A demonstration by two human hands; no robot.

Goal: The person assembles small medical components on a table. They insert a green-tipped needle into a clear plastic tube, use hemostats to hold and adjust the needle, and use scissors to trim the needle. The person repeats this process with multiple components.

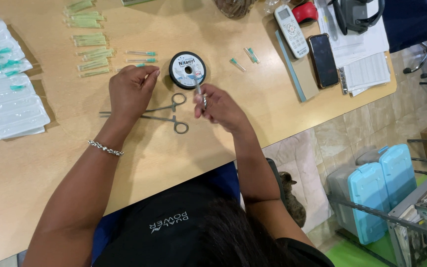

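My left hand (130,91) hovers over the wooden table (35,168), fingers pinched together near a green-capped needle (139,65); what it pinches is too thin to tell. My right hand (219,106) grips a small metal tool (199,94) whose tip points up toward a black spool of thread (188,69). A pair of steel forceps (166,113) lies on the table between the two hands, under the left hand's edge. Two more green-capped needles (142,53) lie just beyond the left hand.
Bundles of pale green needles (87,44) and a stack of sealed packets (6,84) sit at the left. A remote control (291,30), a phone (323,60), papers (364,49) and a headset (359,15) are at the right. Blue cases (379,190) stand on the floor.
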